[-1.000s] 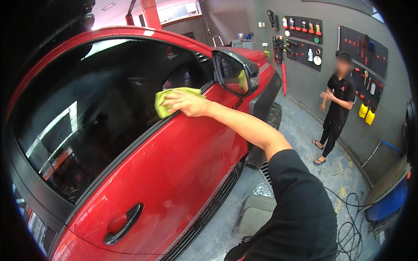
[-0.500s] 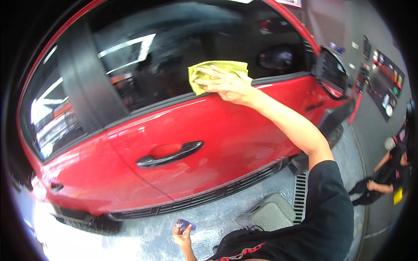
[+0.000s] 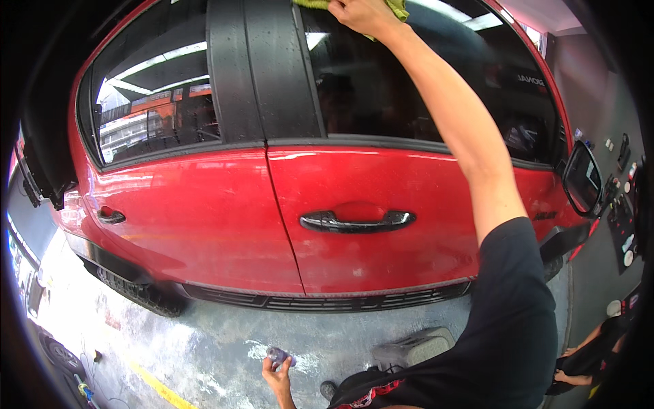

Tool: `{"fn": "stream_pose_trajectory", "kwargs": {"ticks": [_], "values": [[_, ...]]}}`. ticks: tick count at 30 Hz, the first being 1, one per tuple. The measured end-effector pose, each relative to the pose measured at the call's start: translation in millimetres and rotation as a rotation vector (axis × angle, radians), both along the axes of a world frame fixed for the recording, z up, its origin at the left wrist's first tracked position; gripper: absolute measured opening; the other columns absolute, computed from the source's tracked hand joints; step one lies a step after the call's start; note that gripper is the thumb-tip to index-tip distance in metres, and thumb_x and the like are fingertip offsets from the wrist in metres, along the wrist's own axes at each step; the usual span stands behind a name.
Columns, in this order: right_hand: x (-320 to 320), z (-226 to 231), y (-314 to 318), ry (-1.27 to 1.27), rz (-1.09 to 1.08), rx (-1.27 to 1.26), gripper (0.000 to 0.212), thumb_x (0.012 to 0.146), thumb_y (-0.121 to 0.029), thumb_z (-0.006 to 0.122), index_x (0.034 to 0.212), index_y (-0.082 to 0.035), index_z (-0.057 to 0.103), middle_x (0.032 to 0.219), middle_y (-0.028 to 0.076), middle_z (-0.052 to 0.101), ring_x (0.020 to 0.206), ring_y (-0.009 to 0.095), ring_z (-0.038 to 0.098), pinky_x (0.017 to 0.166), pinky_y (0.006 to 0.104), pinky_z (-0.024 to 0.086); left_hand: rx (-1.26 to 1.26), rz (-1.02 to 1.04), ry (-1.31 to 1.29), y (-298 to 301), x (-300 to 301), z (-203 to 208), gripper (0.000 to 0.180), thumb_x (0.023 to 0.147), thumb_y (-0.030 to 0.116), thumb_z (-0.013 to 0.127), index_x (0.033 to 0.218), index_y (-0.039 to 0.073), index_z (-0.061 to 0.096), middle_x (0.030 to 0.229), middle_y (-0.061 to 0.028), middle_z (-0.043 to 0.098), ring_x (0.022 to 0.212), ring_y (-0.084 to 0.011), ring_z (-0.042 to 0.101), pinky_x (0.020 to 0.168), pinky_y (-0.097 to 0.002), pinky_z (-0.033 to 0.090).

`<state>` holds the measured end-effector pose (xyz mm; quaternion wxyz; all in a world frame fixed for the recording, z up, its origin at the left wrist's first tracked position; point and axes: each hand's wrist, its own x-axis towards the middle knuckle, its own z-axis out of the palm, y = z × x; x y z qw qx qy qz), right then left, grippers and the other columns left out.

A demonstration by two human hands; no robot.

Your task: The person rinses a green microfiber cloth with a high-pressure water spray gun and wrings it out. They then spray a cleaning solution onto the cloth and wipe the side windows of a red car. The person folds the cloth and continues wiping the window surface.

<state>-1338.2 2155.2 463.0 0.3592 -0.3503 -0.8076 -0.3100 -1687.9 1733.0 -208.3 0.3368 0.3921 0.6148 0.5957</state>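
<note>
Your right hand (image 3: 361, 13) is raised high, at the very top of the view, and it presses a yellow-green cloth (image 3: 398, 8) flat against the upper part of the dark front window (image 3: 422, 95) of the red car (image 3: 204, 211). The fingers seem bent over the cloth to keep it under the palm, but the picture edge cuts most of them off, so you cannot see exactly how they lie. Your arm is stretched almost straight; I judge this is because the glass reaches up near the roof line and you stand close to the door.

Your left hand (image 3: 278, 371) hangs low near the wet floor (image 3: 204, 347), well apart from the car. It is closed around a small bluish-grey object (image 3: 277, 354), perhaps a small bottle or sprayer, though it is too small to tell. Holding it down there probably keeps it ready and away from the glass.

Below your right arm is the front door handle (image 3: 357, 220), and the black pillar (image 3: 262, 68) separates the two windows. The side mirror (image 3: 581, 178) is at the right, and another person crouches low at the right edge (image 3: 593, 347).
</note>
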Motion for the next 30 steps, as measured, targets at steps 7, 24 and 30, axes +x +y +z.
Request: {"fn": "stream_pose_trajectory", "kwargs": {"ticks": [7, 24, 30], "values": [[-65, -206, -63, 0.094, -0.173, 0.281, 0.055, 0.088, -0.011, 0.063, 0.143, -0.013, 0.061, 0.155, 0.01, 0.05, 0.148, 0.036, 0.04, 0.119, 0.0551, 0.035, 0.029, 0.081, 0.057, -11, -44, -2, 0.031, 0.077, -0.002, 0.084, 0.104, -0.004, 0.07, 0.098, -0.0054, 0.066, 0.088, -0.0162, 0.067, 0.074, -0.033, 0.057], [-87, -108, -6, 0.229, -0.238, 0.521, 0.047, 0.096, -0.016, 0.058, 0.143, -0.017, 0.06, 0.153, 0.011, 0.049, 0.145, 0.037, 0.04, 0.119, 0.0613, 0.03, -0.036, -0.049, 0.143, 2, -87, 25, 0.03, 0.086, 0.007, 0.08, 0.112, -0.005, 0.072, 0.101, -0.0163, 0.076, 0.092, -0.023, 0.072, 0.083, -0.0386, 0.058], [-91, -17, 26, 0.249, -0.273, 0.589, 0.043, 0.097, -0.016, 0.056, 0.139, -0.015, 0.063, 0.151, 0.01, 0.053, 0.143, 0.035, 0.043, 0.118, 0.0575, 0.03, -0.114, -0.091, 0.221, 17, -108, -20, 0.042, 0.088, 0.013, 0.082, 0.124, -0.004, 0.067, 0.112, -0.017, 0.075, 0.101, -0.0244, 0.071, 0.09, -0.0389, 0.057]]}}
